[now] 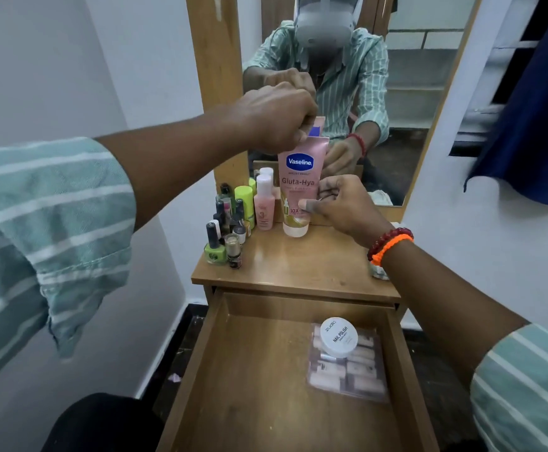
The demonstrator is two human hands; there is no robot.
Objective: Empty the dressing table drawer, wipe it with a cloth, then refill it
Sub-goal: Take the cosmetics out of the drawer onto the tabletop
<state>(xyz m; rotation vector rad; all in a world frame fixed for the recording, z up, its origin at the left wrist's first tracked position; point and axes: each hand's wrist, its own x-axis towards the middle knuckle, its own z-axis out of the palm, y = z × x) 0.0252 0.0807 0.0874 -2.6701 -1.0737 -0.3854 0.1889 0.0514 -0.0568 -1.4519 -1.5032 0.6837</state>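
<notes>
Nearest, the pulled-out wooden drawer (256, 370) holds a clear packet of pink nail tips (347, 370) with a round white nail-polish-remover tub (338, 337) on top. Further back, on the wooden counter (302, 262), small nail-polish bottles (225, 230) cluster at the left. Beside them the left hand (276, 117) pinches the crimped top of an upright pink Vaseline lotion tube (299, 184), and the right hand (341, 203) pinches its lower side.

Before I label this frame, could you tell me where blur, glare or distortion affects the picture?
Head view: wide-angle bending bows the mirror frame and drawer edges; soft glare on the tabletop; the curtain at right is smeared; the Vaseline tube label reads sharply.
</notes>
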